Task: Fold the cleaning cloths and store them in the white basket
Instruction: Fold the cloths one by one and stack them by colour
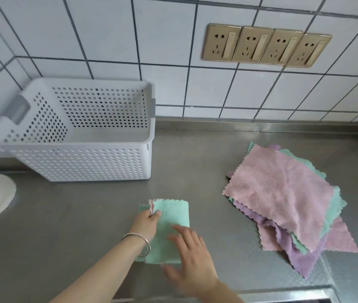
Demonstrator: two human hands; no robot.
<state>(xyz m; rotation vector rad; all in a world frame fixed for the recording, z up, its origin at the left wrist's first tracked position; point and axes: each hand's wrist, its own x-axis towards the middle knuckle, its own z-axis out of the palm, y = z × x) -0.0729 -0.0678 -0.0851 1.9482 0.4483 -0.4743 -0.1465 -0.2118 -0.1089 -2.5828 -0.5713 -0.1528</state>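
One green cloth [169,228] is mid-fold: left hand [146,224] pinches its corner, right hand [192,254] flat (blurred); white basket [75,158] empty, cloth pile [283,193] unfolded.

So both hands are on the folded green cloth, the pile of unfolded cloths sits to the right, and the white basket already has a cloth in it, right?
Not quite. The head view shows the white basket holds no cloth; its inside is bare. The rest stands: the left hand and right hand are on the folded green cloth, and the pile of unfolded cloths sits to the right.
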